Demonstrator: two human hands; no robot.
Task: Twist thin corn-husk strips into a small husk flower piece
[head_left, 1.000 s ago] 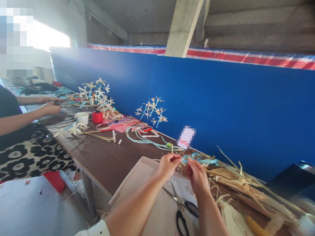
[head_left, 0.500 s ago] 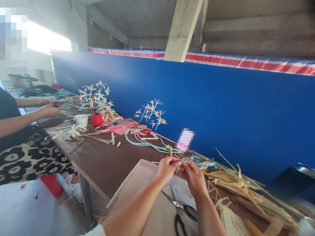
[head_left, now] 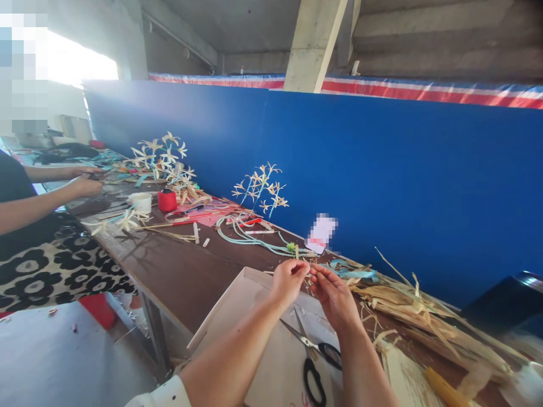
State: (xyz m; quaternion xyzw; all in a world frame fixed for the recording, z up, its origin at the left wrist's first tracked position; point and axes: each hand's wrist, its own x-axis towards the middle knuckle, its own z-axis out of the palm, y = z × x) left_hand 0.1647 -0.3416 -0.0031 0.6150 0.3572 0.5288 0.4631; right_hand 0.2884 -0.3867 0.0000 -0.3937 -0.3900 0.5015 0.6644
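Head view, the only feed I have: the left hand (head_left: 291, 282) and the right hand (head_left: 337, 298) face each other above the surface (head_left: 190, 288), just past the far edge of the pale tray (head_left: 246, 294). Each is drawn into a tight pinch, thumb on forefinger, the tips all but meeting. They seem to have hold of one small piece there, between the fingertips, but the fingers cover it and I cannot tell its shape.

What worries me is the grip: with so little to pinch, I judge a slight slip could drop it among the blue strips (head_left: 360, 275) and dry husks (head_left: 394, 302) just to the right, where it would be hard to spot. The scissors (head_left: 306, 342) lie on the tray with blades parted, so a lowered wrist could catch an edge.

I cannot tell which way the small piece points; if it spans both pinches, its long axis would run left to right. The scissors point far and left, handles near; the husks run lengthwise from far left to near right.
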